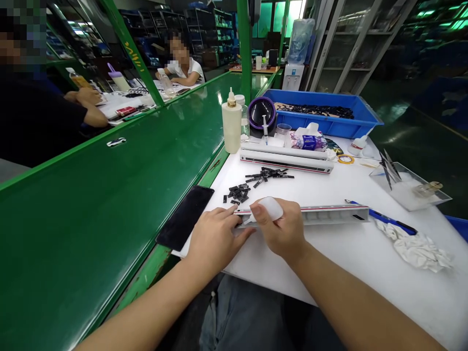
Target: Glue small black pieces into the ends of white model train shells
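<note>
My right hand (283, 226) is closed around a small white squeeze bottle (272, 207), its narrow tip pointing down to the left. That tip is at the left end of a long white train-car-like shell (332, 214) with a red and black stripe, lying on its side with the hollow inside towards me. Fingers and thumb of my left hand (215, 236) grip the shell's left end. Part of that end is hidden by both hands. Just beyond lie small black flat pieces (239, 191) and a heap of longer black strips (268, 174).
Similar white shells (287, 158) lie further back, before a cream bottle (232, 124), a syringe (265, 127) and a blue bin (329, 124). A black phone (186, 214) rests at the left edge. On the right are a blue pen (393, 222), crumpled tissue (420, 248) and tweezers (385, 168).
</note>
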